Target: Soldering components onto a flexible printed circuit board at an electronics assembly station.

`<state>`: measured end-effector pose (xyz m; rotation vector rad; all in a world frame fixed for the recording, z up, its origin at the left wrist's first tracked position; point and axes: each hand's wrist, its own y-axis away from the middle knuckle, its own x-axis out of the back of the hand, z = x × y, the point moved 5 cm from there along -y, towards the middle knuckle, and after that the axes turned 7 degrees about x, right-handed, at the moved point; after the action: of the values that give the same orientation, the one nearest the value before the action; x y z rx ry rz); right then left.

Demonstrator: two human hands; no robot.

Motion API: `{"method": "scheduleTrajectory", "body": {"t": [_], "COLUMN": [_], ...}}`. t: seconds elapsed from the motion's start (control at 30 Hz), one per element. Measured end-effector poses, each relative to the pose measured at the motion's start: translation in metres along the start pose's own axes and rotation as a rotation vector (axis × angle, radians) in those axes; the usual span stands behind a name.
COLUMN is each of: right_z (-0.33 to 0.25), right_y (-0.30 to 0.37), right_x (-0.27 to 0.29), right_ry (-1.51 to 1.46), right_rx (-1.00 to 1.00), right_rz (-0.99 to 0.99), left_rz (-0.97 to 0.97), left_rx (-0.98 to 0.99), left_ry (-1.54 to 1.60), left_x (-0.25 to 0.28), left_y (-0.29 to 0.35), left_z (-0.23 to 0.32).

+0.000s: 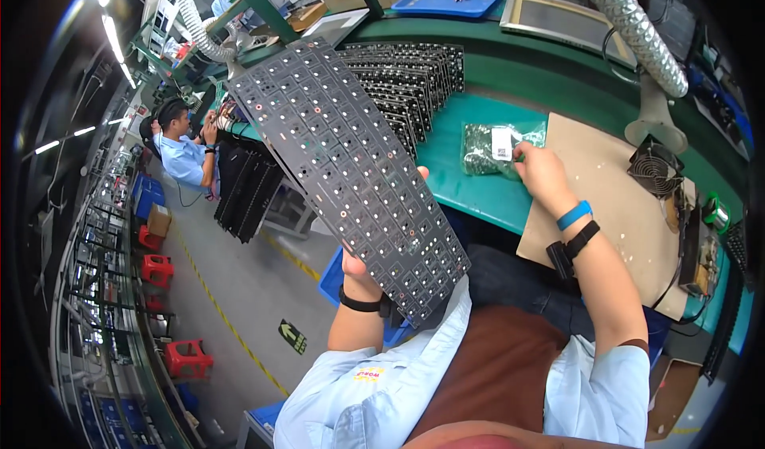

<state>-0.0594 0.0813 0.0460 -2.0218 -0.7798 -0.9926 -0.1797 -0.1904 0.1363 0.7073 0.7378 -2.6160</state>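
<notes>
My left hand is wrapped round the edge of a long black keyboard circuit board, which it holds up at a tilt. Rows of small white parts and holes cover the board's face, and much of that hand is hidden behind it. Over the green bench mat, my right hand has its fingers curled in a pinch at the right side of a clear plastic bag. Small dark green parts fill the bag, and a white label is on it. The fingertips are partly hidden.
Many similar boards stand in a row behind the held one. Brown cardboard covers the bench at right, near a fan and a solder spool. A duct hangs above. Another person sits at far left.
</notes>
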Motion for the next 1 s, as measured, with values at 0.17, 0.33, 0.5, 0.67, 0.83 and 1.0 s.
{"method": "scheduleTrajectory", "body": {"t": [0.17,0.33,0.5,0.67,0.83,1.0], "right_z": [-0.005,-0.004,0.009,0.033,0.050,0.059], "right_y": [-0.004,0.003,0.039,0.118,0.217,0.290], "right_x": [-0.001,0.015,0.069,0.140,0.213,0.242], "right_ry": [-0.036,-0.048,-0.235,-0.507,-1.013,-1.247], "right_rx": [0.030,0.052,-0.021,0.284,-0.124,-0.237], "right_rz": [0.072,0.156,0.233,0.405,0.318,0.494], "left_rz": [-0.051,-0.167,-0.249,-0.477,-0.869,-1.111], "left_rx": [0.069,0.188,0.176,-0.002,-0.057,-0.201], "left_ry": [0.026,0.034,-0.338,-0.625,-1.172,-1.258], "left_x": [-0.009,-0.021,-0.034,-0.094,-0.172,-0.205], "left_y": [0.010,0.007,-0.022,-0.028,-0.027,-0.023], "left_z": [0.002,-0.006,-0.052,-0.100,-0.125,-0.146]}}
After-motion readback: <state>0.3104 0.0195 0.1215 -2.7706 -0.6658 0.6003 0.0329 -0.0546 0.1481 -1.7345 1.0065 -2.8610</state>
